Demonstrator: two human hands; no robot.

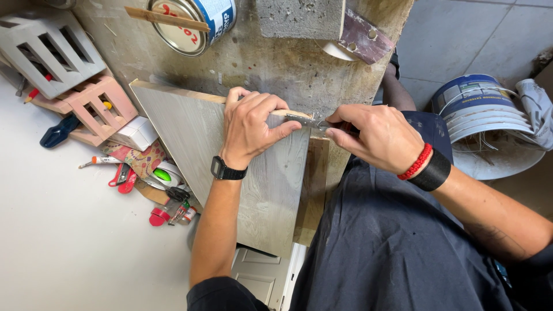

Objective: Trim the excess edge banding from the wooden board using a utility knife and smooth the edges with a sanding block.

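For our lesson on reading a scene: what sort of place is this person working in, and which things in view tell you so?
Most likely a home workshop or renovation site. The hands work at a grey board on a rough concrete bench, a paint tin stands behind, and stacked paint buckets sit on the floor.

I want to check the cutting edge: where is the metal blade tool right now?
In the head view, the metal blade tool sits just right of centre, pinched in the right hand and laid on the grey board's top edge beside the left hand.

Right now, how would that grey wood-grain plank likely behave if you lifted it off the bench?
The grey plank looks flat and rigid, so probably stiff. It overhangs the bench edge under the left hand, so it may tip once released. Its smooth face might slip.
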